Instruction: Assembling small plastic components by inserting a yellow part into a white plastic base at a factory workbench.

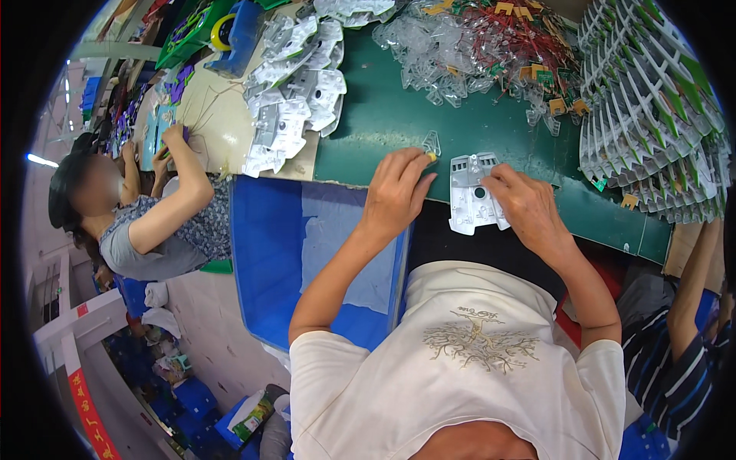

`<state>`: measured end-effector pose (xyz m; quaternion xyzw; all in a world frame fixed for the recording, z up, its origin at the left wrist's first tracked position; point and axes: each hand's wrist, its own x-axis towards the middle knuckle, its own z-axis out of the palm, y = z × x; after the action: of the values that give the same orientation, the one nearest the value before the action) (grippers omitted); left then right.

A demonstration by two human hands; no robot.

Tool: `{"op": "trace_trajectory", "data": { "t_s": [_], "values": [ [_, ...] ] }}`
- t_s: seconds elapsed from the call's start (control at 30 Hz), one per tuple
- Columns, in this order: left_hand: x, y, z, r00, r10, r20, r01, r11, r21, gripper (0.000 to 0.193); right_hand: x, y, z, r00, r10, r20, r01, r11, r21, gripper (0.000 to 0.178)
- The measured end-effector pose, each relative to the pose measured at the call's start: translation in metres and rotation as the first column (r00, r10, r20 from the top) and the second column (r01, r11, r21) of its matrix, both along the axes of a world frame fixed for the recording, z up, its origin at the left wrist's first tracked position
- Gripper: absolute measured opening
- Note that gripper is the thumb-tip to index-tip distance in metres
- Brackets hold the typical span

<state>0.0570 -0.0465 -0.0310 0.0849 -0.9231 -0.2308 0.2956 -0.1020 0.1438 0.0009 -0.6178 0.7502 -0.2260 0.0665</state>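
White plastic panel (pixel 474 195) lying at near edge of green table (pixel 383 115), overhanging toward body. Going left to right: co-worker's hand (pixel 175 136) pressing on beige sheet (pixel 218 123); pile of white panels (pixel 295 84) sitting beyond; left hand (pixel 395 192) resting on table edge, fingers pinching together on small yellow piece (pixel 432 156); right hand (pixel 525 207) gripping panel's right side, fingers clamped on it; stacked panels (pixel 652 107) fanning at far right.
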Motion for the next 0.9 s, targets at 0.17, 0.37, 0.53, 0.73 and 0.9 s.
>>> {"op": "trace_trajectory", "data": {
  "t_s": [0.17, 0.37, 0.53, 0.73, 0.9],
  "values": [
    [-0.009, -0.005, 0.002, 0.998, -0.017, 0.059, 0.014, 0.999, 0.049, 0.031, 0.002, 0.0, 0.0, 1.0, 0.001, 0.02, -0.001, 1.0, -0.028, 0.028],
    [-0.009, -0.005, 0.009, 0.987, 0.036, 0.155, -0.037, 0.999, 0.006, 0.029, -0.002, 0.001, -0.002, 1.0, 0.014, 0.022, -0.013, 0.998, -0.059, 0.027],
    [-0.015, 0.02, 0.008, 0.992, -0.128, -0.015, 0.129, 0.979, 0.157, 0.026, -0.005, -0.001, -0.001, 0.999, 0.048, 0.001, -0.048, 0.998, -0.043, 0.027],
    [-0.025, 0.025, 0.008, 0.964, -0.261, 0.056, 0.265, 0.96, -0.091, 0.03, -0.007, 0.0, -0.013, 0.998, 0.063, 0.002, -0.063, 0.988, -0.145, 0.022],
    [-0.025, 0.03, 0.008, 0.967, -0.228, 0.116, 0.242, 0.963, -0.122, 0.024, -0.006, -0.003, -0.015, 0.991, -0.041, 0.124, 0.061, 0.985, -0.159, 0.011]
  ]
}}
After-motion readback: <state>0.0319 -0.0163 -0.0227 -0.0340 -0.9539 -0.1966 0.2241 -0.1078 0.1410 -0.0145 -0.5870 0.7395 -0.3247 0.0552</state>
